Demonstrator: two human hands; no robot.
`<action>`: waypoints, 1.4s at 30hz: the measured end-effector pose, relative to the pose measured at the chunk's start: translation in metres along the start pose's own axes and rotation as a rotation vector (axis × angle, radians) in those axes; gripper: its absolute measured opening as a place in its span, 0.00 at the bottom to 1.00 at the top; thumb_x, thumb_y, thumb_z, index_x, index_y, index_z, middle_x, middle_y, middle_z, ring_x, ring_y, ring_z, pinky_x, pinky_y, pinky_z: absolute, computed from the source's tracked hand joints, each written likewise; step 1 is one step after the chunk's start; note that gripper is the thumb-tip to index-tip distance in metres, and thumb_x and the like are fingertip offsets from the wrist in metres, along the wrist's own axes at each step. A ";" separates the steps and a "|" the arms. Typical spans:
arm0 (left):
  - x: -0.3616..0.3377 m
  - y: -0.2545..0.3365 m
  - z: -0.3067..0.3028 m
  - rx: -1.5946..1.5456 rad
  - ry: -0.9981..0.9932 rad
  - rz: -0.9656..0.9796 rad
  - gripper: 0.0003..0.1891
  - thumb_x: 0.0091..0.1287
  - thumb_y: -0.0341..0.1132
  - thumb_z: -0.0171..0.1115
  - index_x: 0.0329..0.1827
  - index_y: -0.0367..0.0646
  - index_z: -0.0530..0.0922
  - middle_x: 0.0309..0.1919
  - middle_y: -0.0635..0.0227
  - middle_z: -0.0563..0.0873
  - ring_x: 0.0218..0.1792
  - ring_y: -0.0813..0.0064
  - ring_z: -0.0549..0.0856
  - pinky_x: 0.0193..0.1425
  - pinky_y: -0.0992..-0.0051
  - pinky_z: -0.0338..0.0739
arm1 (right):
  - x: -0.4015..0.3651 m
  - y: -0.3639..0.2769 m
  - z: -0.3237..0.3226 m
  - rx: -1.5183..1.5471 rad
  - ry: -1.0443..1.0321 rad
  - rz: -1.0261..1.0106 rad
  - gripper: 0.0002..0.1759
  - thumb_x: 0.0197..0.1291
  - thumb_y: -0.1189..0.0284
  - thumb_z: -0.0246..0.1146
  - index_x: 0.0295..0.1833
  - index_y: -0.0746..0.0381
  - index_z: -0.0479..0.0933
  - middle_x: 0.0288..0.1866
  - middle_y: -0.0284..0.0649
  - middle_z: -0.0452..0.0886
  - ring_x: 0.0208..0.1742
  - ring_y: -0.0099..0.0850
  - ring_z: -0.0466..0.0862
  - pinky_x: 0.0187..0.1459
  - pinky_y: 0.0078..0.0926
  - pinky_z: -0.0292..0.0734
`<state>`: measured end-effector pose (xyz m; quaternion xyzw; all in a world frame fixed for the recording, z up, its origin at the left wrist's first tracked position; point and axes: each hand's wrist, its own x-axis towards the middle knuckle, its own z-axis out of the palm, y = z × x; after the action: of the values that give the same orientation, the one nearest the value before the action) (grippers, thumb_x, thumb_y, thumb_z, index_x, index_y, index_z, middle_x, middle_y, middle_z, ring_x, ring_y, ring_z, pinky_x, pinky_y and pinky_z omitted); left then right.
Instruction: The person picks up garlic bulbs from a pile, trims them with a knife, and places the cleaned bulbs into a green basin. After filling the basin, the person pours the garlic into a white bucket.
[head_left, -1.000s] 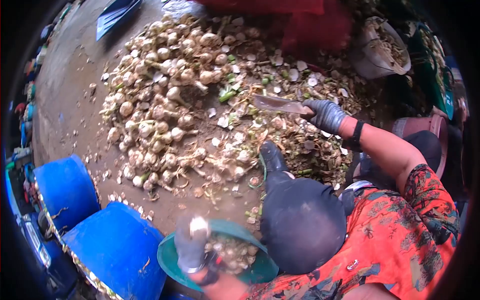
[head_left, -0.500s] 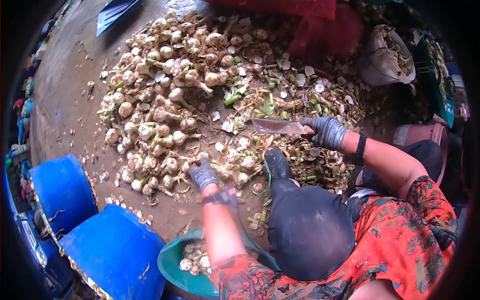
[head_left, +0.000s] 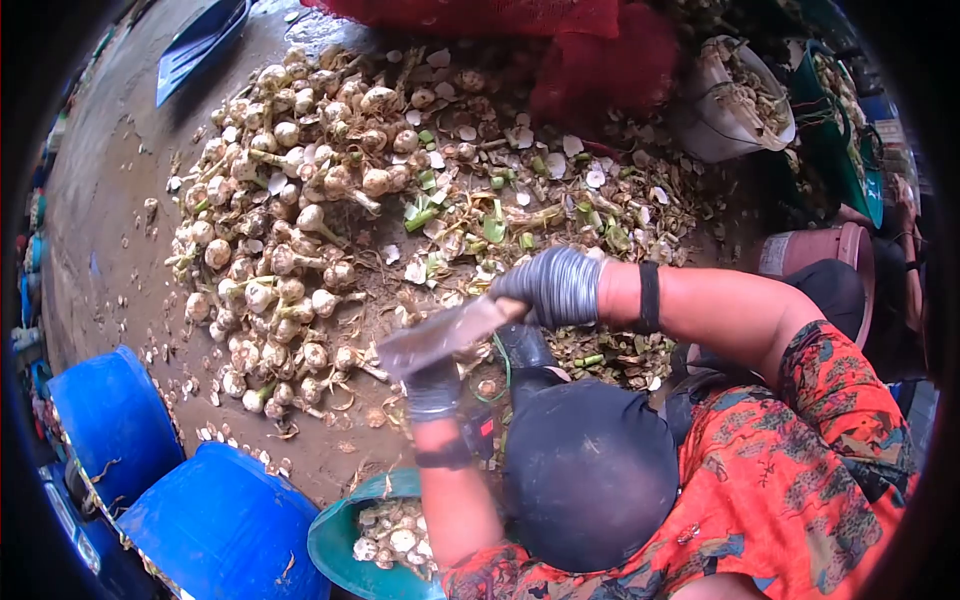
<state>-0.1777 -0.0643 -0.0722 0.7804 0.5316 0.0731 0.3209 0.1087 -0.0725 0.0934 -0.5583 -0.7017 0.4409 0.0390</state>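
Observation:
My right hand (head_left: 562, 287), in a grey glove, grips the wooden handle of a broad-bladed cleaver (head_left: 440, 338). The blade slants down to the left, across my left hand (head_left: 432, 392), which wears a grey glove too. Its fingers are hidden behind the blade and blurred, so whatever they hold does not show. To the left spreads a large heap of garlic bulbs (head_left: 300, 215) with stalks and roots attached. Cut stalks and peelings (head_left: 540, 215) litter the ground beyond my right hand. Trimmed bulbs (head_left: 400, 540) lie in a green tub (head_left: 335, 540) beside my left forearm.
Two blue tubs (head_left: 225, 525) stand at lower left. A blue shovel-like scoop (head_left: 200, 45) lies at upper left, and red mesh sacking (head_left: 600, 65) at the top. A white bucket (head_left: 725, 125), a green basket (head_left: 830, 130) and a pink bucket (head_left: 850, 255) line the right. My dark-covered knee (head_left: 590, 470) is below my hands.
My left hand has drawn back from the garlic heap toward my body. My right hand has swung left and toward me, bringing the cleaver over the left hand. The view has shifted slightly.

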 end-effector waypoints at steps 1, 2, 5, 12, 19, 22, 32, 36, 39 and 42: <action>0.003 0.062 -0.051 -0.189 -0.021 -0.164 0.25 0.71 0.47 0.61 0.64 0.38 0.73 0.53 0.58 0.81 0.56 0.62 0.78 0.65 0.64 0.70 | 0.002 0.014 -0.007 0.083 -0.130 0.197 0.16 0.56 0.65 0.66 0.51 0.51 0.80 0.38 0.44 0.86 0.39 0.42 0.87 0.41 0.37 0.80; 0.001 0.079 -0.070 -0.771 -0.002 -0.404 0.28 0.71 0.49 0.61 0.66 0.37 0.72 0.54 0.57 0.81 0.57 0.60 0.78 0.66 0.63 0.70 | -0.001 0.044 0.003 -0.024 -0.100 0.221 0.12 0.62 0.65 0.62 0.50 0.53 0.80 0.39 0.43 0.86 0.41 0.41 0.87 0.43 0.39 0.80; -0.012 0.065 -0.077 -0.517 0.142 -0.200 0.25 0.74 0.48 0.58 0.62 0.35 0.73 0.50 0.60 0.82 0.50 0.68 0.80 0.59 0.69 0.75 | -0.043 0.095 0.005 -0.064 -0.012 0.467 0.14 0.62 0.59 0.62 0.49 0.52 0.81 0.44 0.43 0.87 0.44 0.42 0.87 0.48 0.40 0.80; 0.002 0.139 -0.089 -1.119 -0.317 -0.185 0.24 0.69 0.54 0.64 0.51 0.40 0.75 0.40 0.64 0.82 0.42 0.74 0.82 0.47 0.72 0.80 | -0.021 0.009 -0.009 0.384 0.222 0.153 0.27 0.59 0.51 0.68 0.54 0.60 0.78 0.41 0.48 0.85 0.42 0.39 0.86 0.46 0.35 0.79; 0.009 0.128 -0.062 -1.856 -0.389 -0.376 0.20 0.70 0.51 0.62 0.54 0.46 0.80 0.45 0.62 0.88 0.46 0.63 0.86 0.37 0.66 0.83 | -0.027 0.025 0.008 0.321 0.294 0.054 0.15 0.63 0.57 0.64 0.43 0.58 0.77 0.31 0.48 0.83 0.33 0.46 0.85 0.37 0.39 0.78; 0.009 0.100 -0.040 -1.943 -0.546 -0.455 0.19 0.71 0.52 0.59 0.53 0.47 0.81 0.46 0.66 0.88 0.45 0.64 0.86 0.35 0.69 0.81 | -0.034 0.039 0.017 0.220 0.181 0.096 0.17 0.63 0.55 0.64 0.46 0.57 0.78 0.32 0.49 0.84 0.35 0.48 0.85 0.38 0.42 0.78; -0.007 0.125 -0.075 -1.713 -0.606 -0.323 0.21 0.67 0.55 0.64 0.42 0.44 0.78 0.22 0.66 0.78 0.22 0.68 0.79 0.23 0.70 0.73 | -0.041 0.078 0.003 -0.022 -0.066 0.385 0.15 0.60 0.60 0.63 0.47 0.56 0.81 0.35 0.47 0.85 0.39 0.44 0.86 0.42 0.41 0.79; 0.002 0.142 -0.080 -1.595 -0.720 -0.366 0.23 0.68 0.53 0.64 0.44 0.38 0.79 0.25 0.63 0.81 0.23 0.68 0.81 0.22 0.74 0.73 | -0.021 0.058 0.018 0.263 0.194 0.010 0.22 0.59 0.51 0.66 0.46 0.59 0.80 0.34 0.44 0.82 0.36 0.36 0.84 0.39 0.37 0.78; 0.014 0.143 -0.085 -1.326 -0.780 -0.267 0.29 0.65 0.56 0.66 0.52 0.36 0.77 0.26 0.63 0.82 0.25 0.69 0.83 0.22 0.76 0.77 | -0.011 -0.014 -0.025 0.425 0.010 0.261 0.27 0.60 0.47 0.64 0.47 0.62 0.78 0.32 0.44 0.81 0.37 0.36 0.82 0.38 0.34 0.77; 0.012 0.149 -0.101 -1.569 -0.790 -0.311 0.43 0.60 0.57 0.69 0.71 0.40 0.63 0.37 0.61 0.83 0.37 0.67 0.87 0.32 0.71 0.84 | -0.002 -0.008 -0.016 0.460 0.185 0.070 0.27 0.59 0.47 0.64 0.43 0.62 0.76 0.27 0.39 0.79 0.30 0.33 0.81 0.33 0.31 0.77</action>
<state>-0.1018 -0.0448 0.0899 0.2233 0.2792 0.0974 0.9288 0.1121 -0.0647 0.1088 -0.5967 -0.5565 0.5371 0.2138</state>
